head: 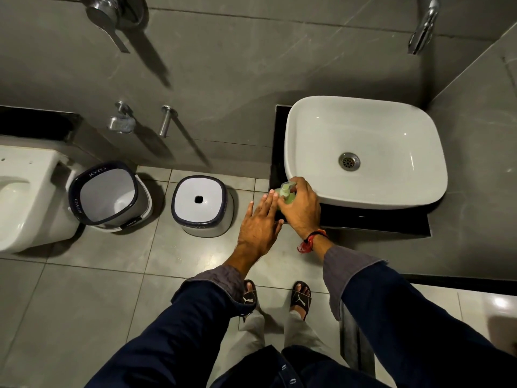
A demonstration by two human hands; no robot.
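Observation:
A small green soap pump bottle stands on the black counter at the front left corner of the white basin. My right hand lies over the bottle, its fingers curled round the pump head. My left hand is held flat with straight fingers right beside the bottle, fingertips near the spout. Most of the bottle is hidden by my right hand.
A chrome tap juts from the grey wall above the basin. On the tiled floor to the left stand a white bucket and an upturned stool. A toilet sits at the far left. My sandalled feet are below.

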